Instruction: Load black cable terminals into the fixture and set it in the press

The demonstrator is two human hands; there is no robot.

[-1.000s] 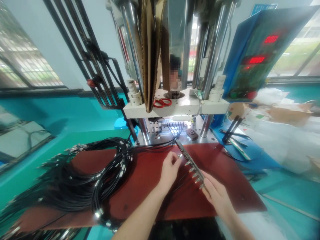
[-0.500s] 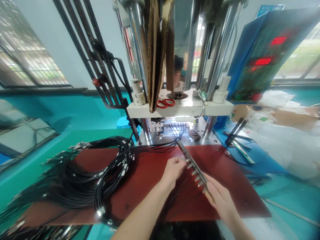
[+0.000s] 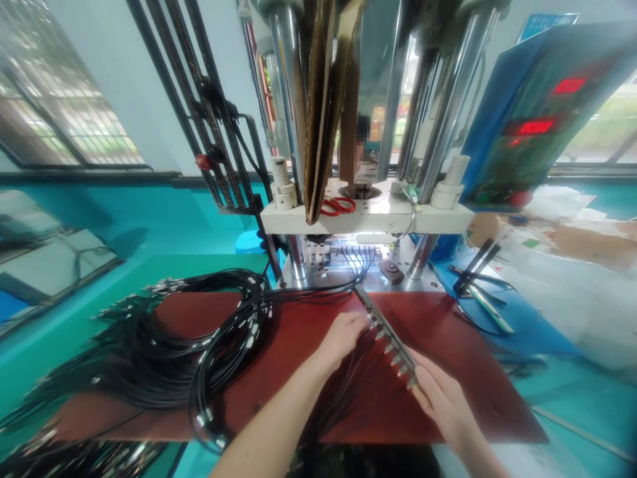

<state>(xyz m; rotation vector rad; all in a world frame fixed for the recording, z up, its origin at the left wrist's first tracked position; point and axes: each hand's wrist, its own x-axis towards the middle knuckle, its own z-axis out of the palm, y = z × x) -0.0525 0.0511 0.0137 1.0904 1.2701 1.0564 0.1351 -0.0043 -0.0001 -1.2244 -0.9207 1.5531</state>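
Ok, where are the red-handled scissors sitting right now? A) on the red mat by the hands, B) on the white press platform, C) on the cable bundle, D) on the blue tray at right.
B: the red-handled scissors lie on the white press platform, above and behind both hands.

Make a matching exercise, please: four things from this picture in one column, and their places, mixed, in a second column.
Things:
1. red-handled scissors
2. coiled bundle of black cables
3. long dark metal bar with connectors
4. blue control box with red digits

Places:
A. between both hands
B. upper right
C. on the white machine plate
D. left on the dark red mat

Pairs: 1-C, 2-D, 3-A, 4-B
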